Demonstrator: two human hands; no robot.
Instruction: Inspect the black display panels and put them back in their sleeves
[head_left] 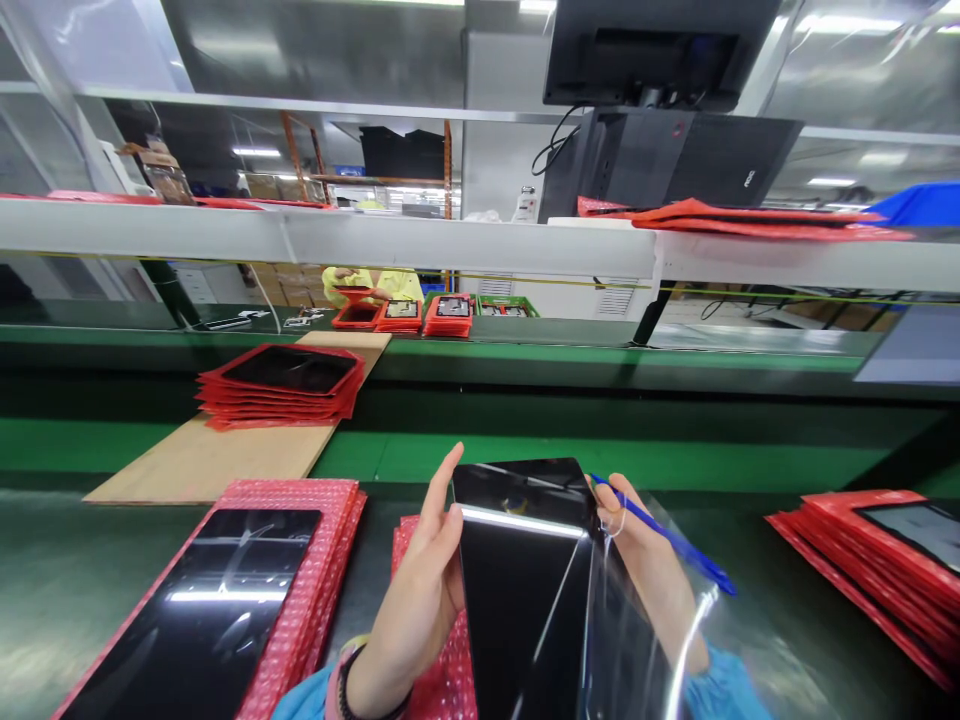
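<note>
**Here: black panel held up between both hands**

Now the black panel (525,590) is above the green bench (75,580), its long axis running away from the person, the far short edge towards the conveyor. The left hand (420,590) clasps its left edge, forefinger straight. The right hand (645,570) is closed round a blue pen (667,540) at the right edge, where a clear film (675,640) seems to lift off. Left, a stack of red bubble pouches (330,540) bears a second panel (217,610); more pouches (847,560) lie right.
</note>
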